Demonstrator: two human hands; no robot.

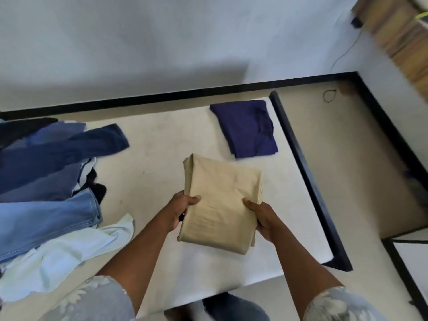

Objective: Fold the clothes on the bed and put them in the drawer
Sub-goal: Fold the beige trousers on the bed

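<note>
A folded beige garment (220, 198) is held just above the white bed (162, 154). My left hand (179, 210) grips its left edge with the thumb on top. My right hand (262, 218) grips the right edge the same way. A folded dark purple garment (247, 127) lies flat near the bed's far right corner. On the left lies a heap of unfolded clothes: dark blue trousers (69, 149), light blue jeans (44, 218) and a pale mint shirt (64, 256). No drawer is in view.
The bed's black frame edge (305, 174) runs along the right side, with beige floor (347, 144) beyond it. A white wall with black skirting stands behind. A wooden piece of furniture (398, 35) is at the top right, and a thin cord lies on the floor.
</note>
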